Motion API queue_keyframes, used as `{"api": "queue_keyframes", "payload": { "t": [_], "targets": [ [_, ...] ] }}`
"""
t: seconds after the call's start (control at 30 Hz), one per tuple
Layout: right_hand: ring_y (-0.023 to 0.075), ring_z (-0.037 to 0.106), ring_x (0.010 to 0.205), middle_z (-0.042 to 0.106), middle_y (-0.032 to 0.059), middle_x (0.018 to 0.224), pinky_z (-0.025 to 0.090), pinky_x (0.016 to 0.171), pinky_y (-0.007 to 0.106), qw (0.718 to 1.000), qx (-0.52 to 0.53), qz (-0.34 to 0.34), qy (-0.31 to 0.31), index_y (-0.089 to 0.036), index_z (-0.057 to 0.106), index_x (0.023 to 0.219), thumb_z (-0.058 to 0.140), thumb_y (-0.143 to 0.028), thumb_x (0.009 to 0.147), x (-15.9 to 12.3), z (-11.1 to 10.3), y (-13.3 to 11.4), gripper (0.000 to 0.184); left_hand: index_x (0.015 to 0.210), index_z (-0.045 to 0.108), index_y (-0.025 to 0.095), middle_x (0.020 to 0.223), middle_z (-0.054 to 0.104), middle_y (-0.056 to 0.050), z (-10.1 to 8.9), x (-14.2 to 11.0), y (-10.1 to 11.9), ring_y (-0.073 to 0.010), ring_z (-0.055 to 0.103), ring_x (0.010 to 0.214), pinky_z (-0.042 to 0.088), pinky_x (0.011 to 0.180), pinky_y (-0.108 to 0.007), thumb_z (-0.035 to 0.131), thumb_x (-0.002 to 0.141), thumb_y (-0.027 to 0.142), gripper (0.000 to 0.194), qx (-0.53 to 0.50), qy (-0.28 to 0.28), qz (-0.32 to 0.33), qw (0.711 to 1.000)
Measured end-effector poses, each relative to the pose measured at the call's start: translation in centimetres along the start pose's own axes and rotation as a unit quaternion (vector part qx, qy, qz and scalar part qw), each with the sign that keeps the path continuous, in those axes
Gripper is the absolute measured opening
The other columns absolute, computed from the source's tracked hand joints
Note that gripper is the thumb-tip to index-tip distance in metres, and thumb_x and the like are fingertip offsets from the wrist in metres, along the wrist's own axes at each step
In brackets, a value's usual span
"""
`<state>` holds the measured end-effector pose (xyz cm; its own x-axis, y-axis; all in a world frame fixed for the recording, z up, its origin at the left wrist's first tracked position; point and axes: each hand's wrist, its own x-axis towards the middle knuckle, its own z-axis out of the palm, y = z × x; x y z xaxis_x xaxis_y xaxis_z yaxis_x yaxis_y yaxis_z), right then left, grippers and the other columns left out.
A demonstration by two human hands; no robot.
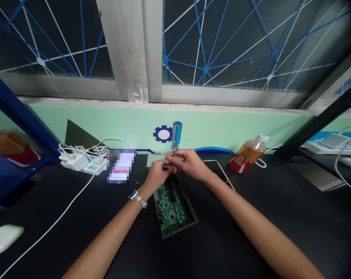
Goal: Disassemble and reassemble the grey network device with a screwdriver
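A green circuit board (169,207) lies in an open dark casing on the black desk (251,217), in the middle of the view. Above its far end my right hand (190,162) is closed round the shaft of a screwdriver with a clear blue handle (176,135), which stands upright. My left hand (158,174), with a metal watch on its wrist, is closed beside it, fingers pinched near the screwdriver's tip. What those fingers pinch is hidden.
A white power strip (82,161) with plugs and a white cable sits at the back left, next to a blurred-out object (121,166). A bottle of orange drink (248,153) lies at the back right. A white mouse (4,238) rests at the left edge.
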<state>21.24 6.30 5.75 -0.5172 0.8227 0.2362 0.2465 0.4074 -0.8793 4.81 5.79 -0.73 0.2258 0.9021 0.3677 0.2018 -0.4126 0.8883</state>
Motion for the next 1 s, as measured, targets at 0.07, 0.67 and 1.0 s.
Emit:
{"api": "queue_keyframes", "payload": {
  "t": [0.07, 0.67, 1.0],
  "targets": [
    [0.0137, 0.065, 0.058, 0.068, 0.0009, 0.065, 0.051, 0.056, 0.025, 0.999, -0.015, -0.002, 0.042, -0.017, 0.069, 0.092, 0.065, -0.042, 0.089, 0.2, 0.0, 0.4, 0.025, 0.085, 0.073, 0.015, 0.083, 0.076, -0.004, -0.1, -0.2, 0.2, -0.0187, 0.072, 0.079, 0.056, 0.077, -0.03, 0.064, 0.086, 0.02, 0.01, -0.029, -0.011, -0.006, 0.999],
    [0.0115, 0.065, 0.059, 0.069, 0.0023, 0.077, 0.049, 0.056, 0.023, 0.998, 0.063, 0.001, -0.022, -0.015, 0.064, 0.108, 0.057, -0.034, 0.095, 0.0, 0.3, -0.2, 0.024, 0.094, 0.071, 0.016, 0.087, 0.076, -0.004, -2.1, -1.0, 0.5, -0.0194, 0.071, 0.082, 0.054, 0.077, -0.031, 0.064, 0.09, 0.027, 0.013, 0.047, -0.012, 0.014, 0.999],
    [0.0112, 0.066, 0.057, 0.072, 0.0033, 0.087, 0.05, 0.057, 0.024, 0.997, 0.077, -0.007, 0.008, -0.019, 0.057, 0.101, 0.063, -0.032, 0.091, 0.2, 0.8, 0.2, 0.018, 0.106, 0.071, 0.021, 0.105, 0.073, -0.006, -4.0, -2.7, -0.2, -0.0203, 0.068, 0.097, 0.051, 0.088, -0.033, 0.056, 0.094, 0.02, 0.02, 0.189, -0.064, 0.066, 0.978]
  ]
}}
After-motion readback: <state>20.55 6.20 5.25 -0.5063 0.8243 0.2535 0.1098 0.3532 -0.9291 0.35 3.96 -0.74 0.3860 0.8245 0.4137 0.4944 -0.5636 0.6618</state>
